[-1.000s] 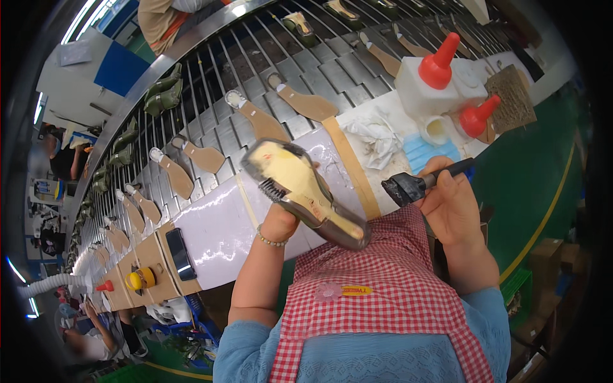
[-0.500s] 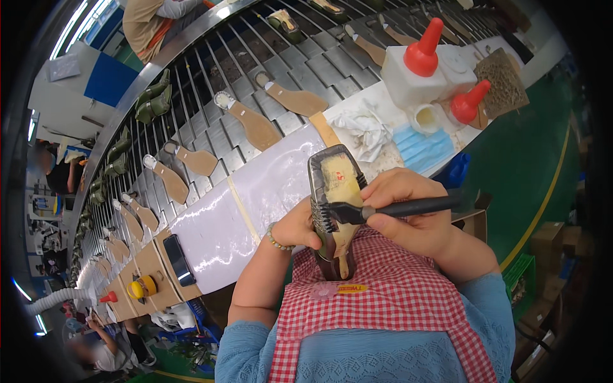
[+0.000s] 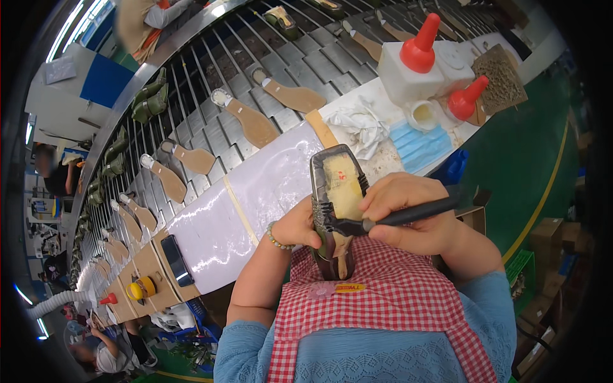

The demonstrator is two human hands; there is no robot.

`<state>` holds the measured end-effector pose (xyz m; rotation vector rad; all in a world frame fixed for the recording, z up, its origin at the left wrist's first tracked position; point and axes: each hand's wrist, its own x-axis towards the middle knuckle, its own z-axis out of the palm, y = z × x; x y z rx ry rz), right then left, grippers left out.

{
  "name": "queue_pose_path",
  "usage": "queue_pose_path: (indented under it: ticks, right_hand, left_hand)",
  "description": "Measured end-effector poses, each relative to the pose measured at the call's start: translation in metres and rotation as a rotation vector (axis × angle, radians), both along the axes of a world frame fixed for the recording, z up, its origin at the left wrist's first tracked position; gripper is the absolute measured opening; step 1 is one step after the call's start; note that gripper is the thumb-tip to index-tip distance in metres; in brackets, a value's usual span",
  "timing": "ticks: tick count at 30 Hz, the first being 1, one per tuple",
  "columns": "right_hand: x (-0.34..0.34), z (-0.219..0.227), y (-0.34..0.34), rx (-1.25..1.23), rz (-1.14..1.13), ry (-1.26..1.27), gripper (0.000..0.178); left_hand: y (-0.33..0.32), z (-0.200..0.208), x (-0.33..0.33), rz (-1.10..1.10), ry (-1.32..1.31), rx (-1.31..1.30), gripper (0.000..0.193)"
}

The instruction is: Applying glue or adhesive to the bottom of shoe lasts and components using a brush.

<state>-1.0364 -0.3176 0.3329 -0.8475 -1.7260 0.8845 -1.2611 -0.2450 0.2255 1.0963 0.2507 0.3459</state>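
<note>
My left hand (image 3: 299, 225) is wrapped round the side of a dark shoe upper (image 3: 343, 185), its sole side turned up. That underside shows a pale yellowish middle with a small red mark, framed by dark pleated edges. In my right hand (image 3: 412, 220) I grip a black-handled brush (image 3: 418, 210). Its dark head lies against the underside, near the pleated edge by my left hand; the bristles hardly show. The shoe's narrow heel end points toward my red checked apron (image 3: 377, 287).
Tan soles (image 3: 252, 124) and green shoe uppers (image 3: 152, 102) lie along the metal slatted conveyor. White bottles with red nozzles (image 3: 421, 48), an open pot (image 3: 423, 115), a blue face mask (image 3: 418, 143) and crumpled white cloth (image 3: 361, 127) occupy the bench. A phone (image 3: 177, 258) lies at left.
The brush head has shifted slightly down and left along the shoe's underside. My left hand keeps its hold on the shoe, which has hardly moved.
</note>
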Motion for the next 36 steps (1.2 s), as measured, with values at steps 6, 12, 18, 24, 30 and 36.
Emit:
queue_pose_path:
  ticks: [6,12,18,24,30,36]
  right_hand:
    - [0.015,0.006,-0.003,-0.251,0.038,0.267,0.017]
    - [0.101,-0.012,0.018,-0.043,-0.832,-0.141,0.017]
    - [0.144,-0.062,0.05,-0.161,-0.894,-0.468,0.021]
    - [0.149,-0.074,0.059,-0.325,-0.841,-0.607,0.023]
    - [0.165,-0.084,0.042,-0.401,-0.804,0.037,0.017]
    - [0.165,-0.117,0.032,-0.784,-0.796,1.074,0.023]
  left_hand:
    - [-0.003,-0.002,-0.001,0.055,-0.026,0.002,0.108]
    - [-0.022,-0.031,-0.012,0.282,0.0,-0.075,0.107]
    - [-0.019,-0.079,-0.031,0.451,-0.009,-0.316,0.121]
    - [-0.007,-0.048,-0.032,0.536,-0.07,-0.266,0.123]
    - [-0.009,-0.039,-0.027,0.56,-0.056,-0.281,0.123]
    - [-0.008,-0.039,-0.025,0.543,-0.054,-0.279,0.124]
